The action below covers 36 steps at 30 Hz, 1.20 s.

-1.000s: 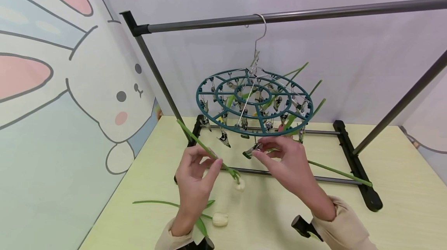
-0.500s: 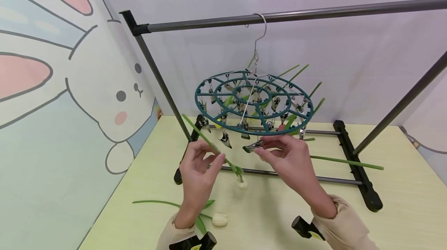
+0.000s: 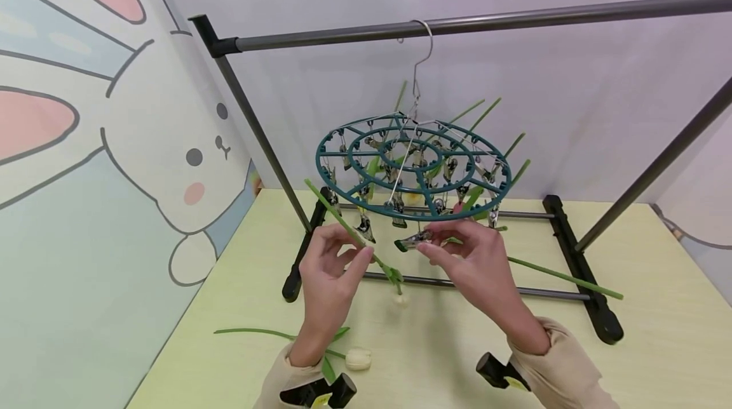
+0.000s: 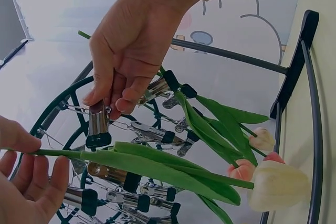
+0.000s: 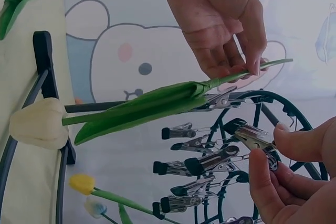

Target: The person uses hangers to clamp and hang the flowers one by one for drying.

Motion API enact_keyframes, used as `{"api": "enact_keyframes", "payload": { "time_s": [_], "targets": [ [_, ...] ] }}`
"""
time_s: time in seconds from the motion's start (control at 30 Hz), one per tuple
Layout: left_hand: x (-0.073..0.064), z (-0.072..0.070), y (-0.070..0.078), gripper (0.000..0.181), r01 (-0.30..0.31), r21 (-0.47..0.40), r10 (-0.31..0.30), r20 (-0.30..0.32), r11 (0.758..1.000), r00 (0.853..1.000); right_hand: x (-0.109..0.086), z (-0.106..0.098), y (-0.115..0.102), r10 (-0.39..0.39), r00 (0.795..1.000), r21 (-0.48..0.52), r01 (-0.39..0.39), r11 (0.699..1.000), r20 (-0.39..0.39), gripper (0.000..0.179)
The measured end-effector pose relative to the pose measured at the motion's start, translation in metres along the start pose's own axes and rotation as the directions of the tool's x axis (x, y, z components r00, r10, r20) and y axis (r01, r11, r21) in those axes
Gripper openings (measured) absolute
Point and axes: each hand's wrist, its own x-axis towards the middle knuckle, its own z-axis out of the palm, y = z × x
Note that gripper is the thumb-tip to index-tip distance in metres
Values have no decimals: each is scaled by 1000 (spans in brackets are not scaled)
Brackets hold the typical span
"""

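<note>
My left hand (image 3: pixel 332 272) pinches the green stem of a white tulip (image 5: pixel 39 123), whose flower hangs low while the stem's cut end points up and left. With thumb and fingers, my right hand (image 3: pixel 471 256) pinches the handles of a metal clip (image 3: pixel 410 242) with dark green tips. That clip hangs from the front of a round green hanger (image 3: pixel 318 155). In the left wrist view, the stem lies apart from the held clip (image 4: pixel 98 127). Whether the clip's mouth is parted is hard to tell.
A dark metal rack (image 3: pixel 343 37) carries the hanger on its top bar. Several other clips (image 3: pixel 365 229) dangle from the rings, some with tulips, including a yellow tulip (image 5: pixel 82 183). Another white tulip (image 3: pixel 358 359) lies on the table at front left.
My left hand has moved slightly right and up with the tulip, nearer the clip. The clip in my right hand has tipped to a more level position.
</note>
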Motion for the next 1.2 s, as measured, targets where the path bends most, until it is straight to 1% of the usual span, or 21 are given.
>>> {"api": "enact_keyframes", "payload": {
  "time_s": [0.17,0.37,0.6,0.73,0.87,1.0,1.07,1.2],
  "targets": [
    [2,3,-1,26,0,-19,0,4,1000,1000,-1,-1,0,-72,997,8,72,997,-16,19],
    [3,6,-2,27,-5,-39,6,14,999,1000,-4,0,-2,-158,987,22,159,987,-42,18],
    [4,9,-2,27,1,-15,-1,3,1000,1000,-4,2,-1,-223,974,87,226,970,-43,22],
    [5,11,-1,27,19,11,-19,-14,1000,1000,-4,4,0,-259,965,77,261,962,-39,22],
    [5,14,1,28,56,38,-55,-34,998,998,-3,5,0,-270,962,76,272,959,-38,22],
    [4,16,2,28,93,64,-90,-42,994,995,-2,5,2,-267,963,102,268,958,-29,23],
    [4,16,2,27,100,75,-97,-41,992,994,-1,6,3,-268,963,122,268,956,-22,24],
    [4,16,2,28,106,77,-103,-36,991,994,-1,6,5,-242,970,162,238,958,10,25]
  ]
}}
